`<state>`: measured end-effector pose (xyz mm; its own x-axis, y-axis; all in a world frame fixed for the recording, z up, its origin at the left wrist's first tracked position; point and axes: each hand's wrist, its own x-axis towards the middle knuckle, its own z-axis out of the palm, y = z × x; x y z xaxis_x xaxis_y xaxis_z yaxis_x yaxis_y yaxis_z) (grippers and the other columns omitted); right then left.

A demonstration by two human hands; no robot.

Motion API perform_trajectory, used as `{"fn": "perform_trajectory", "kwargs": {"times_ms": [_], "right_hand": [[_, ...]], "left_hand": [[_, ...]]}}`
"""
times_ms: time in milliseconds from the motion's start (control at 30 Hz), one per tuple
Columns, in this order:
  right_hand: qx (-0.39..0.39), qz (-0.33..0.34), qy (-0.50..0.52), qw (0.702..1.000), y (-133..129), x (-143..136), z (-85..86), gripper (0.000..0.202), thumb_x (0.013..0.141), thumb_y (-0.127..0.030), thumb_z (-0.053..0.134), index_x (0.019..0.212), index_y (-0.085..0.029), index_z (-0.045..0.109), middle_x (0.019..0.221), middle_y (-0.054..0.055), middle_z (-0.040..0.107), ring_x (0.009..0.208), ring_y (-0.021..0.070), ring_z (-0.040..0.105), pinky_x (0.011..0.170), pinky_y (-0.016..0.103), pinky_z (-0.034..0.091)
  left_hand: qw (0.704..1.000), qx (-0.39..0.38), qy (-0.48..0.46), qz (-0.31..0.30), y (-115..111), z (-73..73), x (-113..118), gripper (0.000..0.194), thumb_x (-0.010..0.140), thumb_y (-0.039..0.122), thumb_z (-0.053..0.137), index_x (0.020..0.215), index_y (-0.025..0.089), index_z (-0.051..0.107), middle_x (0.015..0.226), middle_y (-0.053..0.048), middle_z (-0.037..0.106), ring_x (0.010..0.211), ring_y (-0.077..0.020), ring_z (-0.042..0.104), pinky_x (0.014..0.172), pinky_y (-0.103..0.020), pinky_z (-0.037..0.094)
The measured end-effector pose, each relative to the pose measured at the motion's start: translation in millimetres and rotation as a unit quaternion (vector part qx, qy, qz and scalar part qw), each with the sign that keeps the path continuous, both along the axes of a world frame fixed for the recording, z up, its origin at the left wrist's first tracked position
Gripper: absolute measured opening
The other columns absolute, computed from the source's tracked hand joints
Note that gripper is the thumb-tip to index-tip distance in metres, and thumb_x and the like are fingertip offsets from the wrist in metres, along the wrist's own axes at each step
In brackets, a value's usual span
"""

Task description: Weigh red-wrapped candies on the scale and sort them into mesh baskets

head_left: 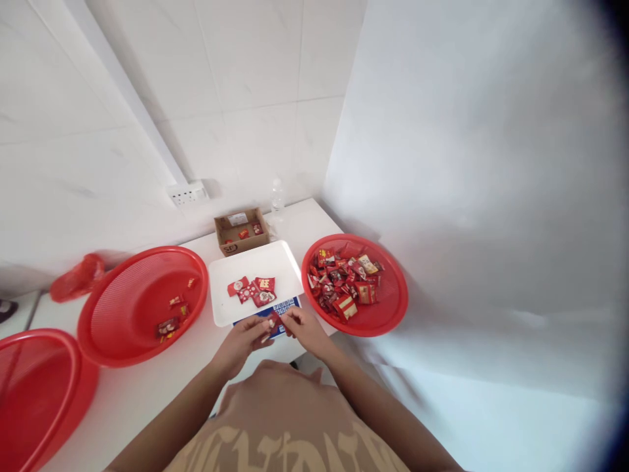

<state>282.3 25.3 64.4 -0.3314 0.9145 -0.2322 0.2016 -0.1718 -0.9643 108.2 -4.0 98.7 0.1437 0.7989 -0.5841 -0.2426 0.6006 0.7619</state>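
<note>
Both hands at the near edge of the white table (171, 387), just on the near side of the white tray (265, 259). Left hand (249, 334): fingers curled, thumb and fingertips closed around the left side of a small red packet (276, 320). Right hand (302, 330): fingertips pinched together at the packet's right side. Packet held between the two hands, over the blue keypad panel (284, 306) that shows beyond the tray's near edge; print on it too small to read.

On the tray: a loose group of red packets (264, 297), some overlapping, a little nearer than the tray's middle.

Right of the tray: a round red basket (394, 295) with many mostly red wrapped pieces (339, 278), heaped toward its left side. Left of the tray: a second red basket (122, 301), only a few wrapped pieces (168, 326) inside — these toward its right side. Third red basket (73, 367) at the near left, partly cut off by the frame.

Far side: cardboard box (246, 244) just behind the tray, a few red pieces inside; clear bottle (278, 196) to its right, near the wall.
</note>
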Motion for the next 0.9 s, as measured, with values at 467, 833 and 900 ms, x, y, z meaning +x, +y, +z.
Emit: {"fn": "perform_trajectory", "kwargs": {"times_ms": [467, 833, 900], "right_hand": [[-0.071, -0.229, -0.150, 0.959, 57, 124, -78.1, 0.024, 0.070, -0.035, 0.058, 0.087, -0.018, 0.063, 0.079, 0.003, 0.064, 0.075, 0.0170, 0.060, 0.068, 0.029, 0.047], [-0.103, -0.212, -0.094, 0.967, 79, 114, -88.6, 0.027, 0.081, -0.042, 0.049, 0.089, -0.020, 0.063, 0.088, 0.004, 0.067, 0.077, 0.0157, 0.062, 0.064, 0.026, 0.051], [-0.078, -0.196, -0.123, 0.970, 83, 113, -90.3, 0.031, 0.084, -0.041, 0.045, 0.096, -0.020, 0.064, 0.093, 0.005, 0.068, 0.083, 0.0169, 0.063, 0.068, 0.026, 0.051]], "left_hand": [[0.994, -0.075, -0.013, 0.072, 1, -4.1, -16, 0.025, 0.065, 0.009, 0.066, 0.084, 0.020, 0.053, 0.076, 0.000, 0.062, 0.071, -0.0131, 0.063, 0.071, -0.030, 0.057], [0.991, -0.094, -0.022, 0.089, 2, -4.6, -23, 0.018, 0.070, 0.011, 0.064, 0.084, 0.019, 0.055, 0.083, -0.003, 0.064, 0.079, -0.0157, 0.066, 0.071, -0.028, 0.056], [0.991, -0.096, -0.022, 0.090, 1, -3.4, -22, 0.017, 0.071, 0.013, 0.065, 0.084, 0.019, 0.055, 0.083, -0.004, 0.065, 0.077, -0.0155, 0.066, 0.070, -0.027, 0.056]]}}
